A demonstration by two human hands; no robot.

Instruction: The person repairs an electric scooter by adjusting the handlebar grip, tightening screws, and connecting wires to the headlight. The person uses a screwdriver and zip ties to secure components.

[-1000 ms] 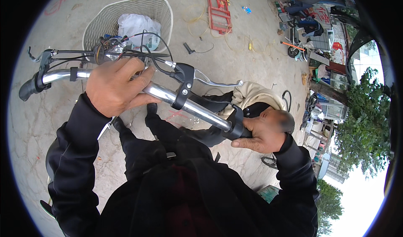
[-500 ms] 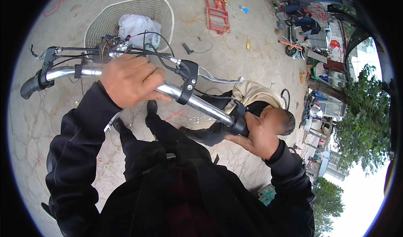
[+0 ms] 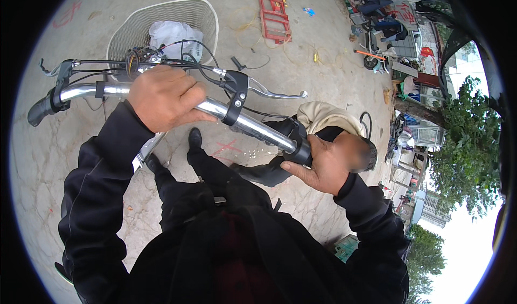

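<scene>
The head view is showing the left hand curling its fingers around a chrome handlebar. Right of those fingers, the right hand is touching the bar's black end piece; whether its fingers are clenching, one cannot tell. Beyond the left fingers, a pale basket is holding a white plastic bag.

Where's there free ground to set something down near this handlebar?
The concrete ground looks free left of the pale basket, and between the left grip and left sleeve. It's crowded above the left hand, where cables and wires bunch, and beyond the right hand, where another person is.
</scene>
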